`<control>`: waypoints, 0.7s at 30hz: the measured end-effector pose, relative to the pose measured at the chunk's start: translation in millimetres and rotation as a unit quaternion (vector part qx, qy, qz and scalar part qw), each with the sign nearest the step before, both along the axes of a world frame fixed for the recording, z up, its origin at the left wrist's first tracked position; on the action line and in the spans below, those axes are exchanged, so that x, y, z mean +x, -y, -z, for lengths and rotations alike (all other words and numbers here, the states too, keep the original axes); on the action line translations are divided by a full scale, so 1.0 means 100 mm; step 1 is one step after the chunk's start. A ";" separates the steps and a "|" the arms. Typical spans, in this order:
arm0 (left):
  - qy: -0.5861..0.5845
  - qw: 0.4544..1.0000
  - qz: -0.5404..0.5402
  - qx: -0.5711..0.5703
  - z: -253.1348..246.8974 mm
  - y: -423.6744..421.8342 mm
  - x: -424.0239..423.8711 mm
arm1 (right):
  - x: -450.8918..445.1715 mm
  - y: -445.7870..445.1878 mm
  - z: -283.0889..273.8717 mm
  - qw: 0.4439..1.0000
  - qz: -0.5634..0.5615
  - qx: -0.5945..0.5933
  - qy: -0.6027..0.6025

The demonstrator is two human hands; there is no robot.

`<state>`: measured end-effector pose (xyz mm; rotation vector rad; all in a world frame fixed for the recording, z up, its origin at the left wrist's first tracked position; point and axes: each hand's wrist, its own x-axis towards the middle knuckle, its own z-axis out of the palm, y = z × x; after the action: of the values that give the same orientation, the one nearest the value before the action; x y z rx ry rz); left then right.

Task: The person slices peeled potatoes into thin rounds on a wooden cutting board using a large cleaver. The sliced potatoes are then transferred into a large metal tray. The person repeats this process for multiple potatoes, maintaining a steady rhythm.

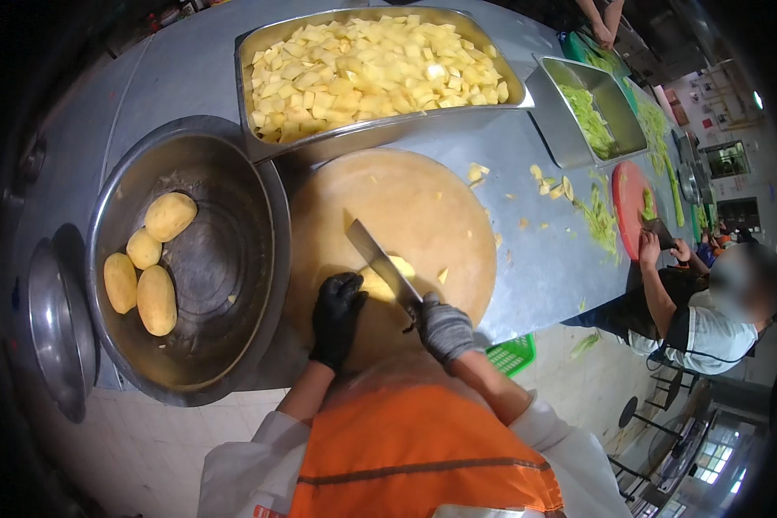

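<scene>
My right hand [445,326], in a grey knitted glove, grips the handle of a kitchen knife [383,262]. The blade points up and left and lies over a pale yellow potato piece [381,285] on the round wooden chopping board [421,194]. In a black glove, my left hand [338,314] touches the left end of that potato, with its fingers bent. A small potato wedge [443,276] lies right of the blade. Several peeled potatoes [157,300] rest in the large metal basin [269,259] to the left.
Behind the board stands a deep steel pan [388,120] heaped with potato cubes. A steel container [550,116] of cut greens is at the right. Further right, a co-worker [686,317] cuts at a red board [628,207]. A metal bowl [58,330] is at the far left.
</scene>
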<state>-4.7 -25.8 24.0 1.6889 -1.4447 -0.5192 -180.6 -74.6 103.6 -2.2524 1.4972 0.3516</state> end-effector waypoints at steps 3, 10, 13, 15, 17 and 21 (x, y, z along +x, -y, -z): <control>0.041 0.999 -0.022 -0.004 -0.03 -0.03 0.05 | 0.04 0.11 -0.26 1.000 -0.017 0.016 0.018; -0.036 0.996 -0.064 0.045 -0.03 -0.04 0.00 | 0.09 -0.11 -0.07 0.999 -0.035 0.012 -0.001; 0.046 0.998 -0.032 -0.003 0.00 -0.01 0.04 | 0.15 -0.07 0.04 1.000 -0.008 0.014 -0.004; 0.051 0.998 -0.035 0.028 0.03 -0.03 0.04 | 0.14 -0.03 -0.06 0.999 -0.009 0.006 0.031; 0.042 0.998 -0.043 0.028 0.02 -0.03 0.03 | 0.06 0.04 -0.20 0.998 -0.046 -0.020 0.045; 0.028 0.996 -0.085 -0.016 -0.04 0.04 -0.04 | -0.36 0.03 -0.21 0.980 0.076 -0.061 0.173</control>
<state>-8.8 -29.8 28.1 1.7945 -1.3267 -0.3563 -216.9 -77.8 124.2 -2.1336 1.5210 -0.1760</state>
